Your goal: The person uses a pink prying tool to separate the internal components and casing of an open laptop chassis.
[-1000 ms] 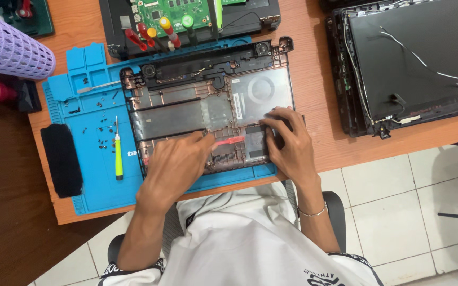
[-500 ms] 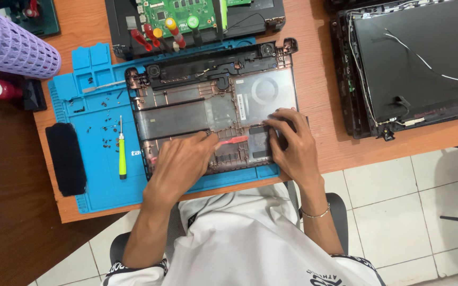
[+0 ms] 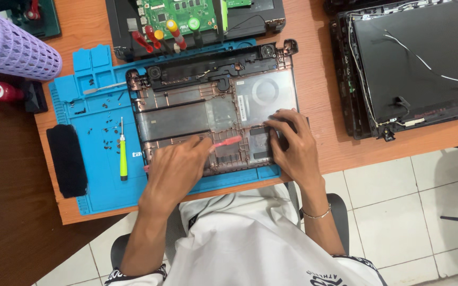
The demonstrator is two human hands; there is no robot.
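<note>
An opened laptop base shell [image 3: 229, 100] lies on a blue work mat [image 3: 94, 111] on the wooden desk. My left hand [image 3: 178, 167] rests on the shell's near edge and grips a thin red tool [image 3: 228, 141] whose tip points right across the shell. My right hand [image 3: 292, 143] presses flat on the shell's near right corner, fingers spread over a dark part.
A green-handled screwdriver [image 3: 123, 154] and several loose screws lie on the mat. A black pad [image 3: 67, 159] sits at its left edge. A green circuit board [image 3: 181, 13] with coloured screwdrivers lies behind. A laptop lid [image 3: 414, 63] lies at right, a purple mesh basket [image 3: 14, 45] at far left.
Both hands stay on the shell with little shift. The view has drifted slightly, so the desk sits a bit lower and to the right in frame.
</note>
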